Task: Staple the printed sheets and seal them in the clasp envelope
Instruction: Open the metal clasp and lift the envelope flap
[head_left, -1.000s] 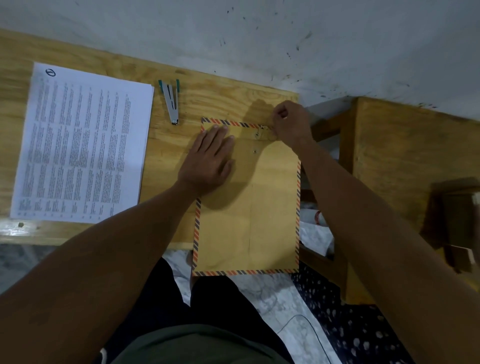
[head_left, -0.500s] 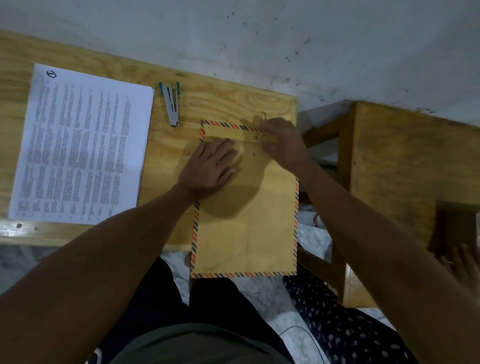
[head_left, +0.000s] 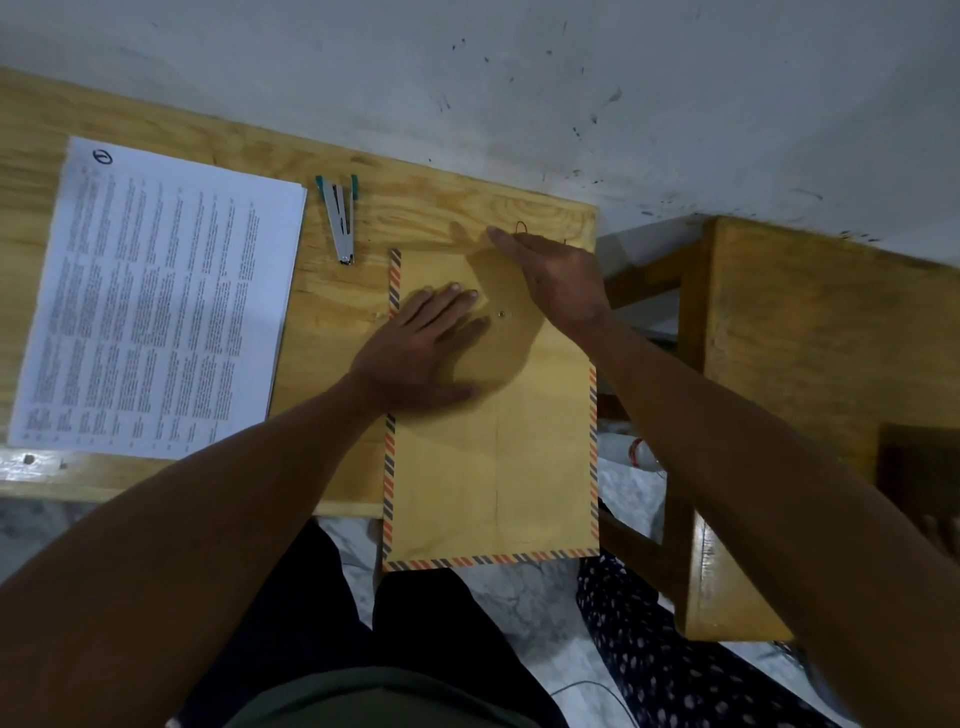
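1. Left hand (head_left: 423, 353): we see it pressed flat, fingers spread wide, on the upper left part of the tan paper clasp envelope with striped orange-and-blue border (head_left: 493, 457); it grips nothing.
2. Right hand (head_left: 558, 278): we see it lying palm-down with fingers extended together toward 10 o'clock across the envelope's top edge; whether anything is pinched beneath it we cannot tell.
3. Small round metal clasp eyelet (head_left: 502, 313): it sits between the two hands, just beside the left fingertips.
4. Envelope position: it lies at the 3 o'clock end of the light plywood tabletop (head_left: 332, 322), its lower part overhanging the near edge.
5. White stack of printed sheets (head_left: 156, 306): it rests at 9 o'clock from the envelope, well apart from both hands.
6. Silver stapler with teal ends (head_left: 340, 218): it lies at 11 o'clock from the envelope, between sheets and envelope, untouched.
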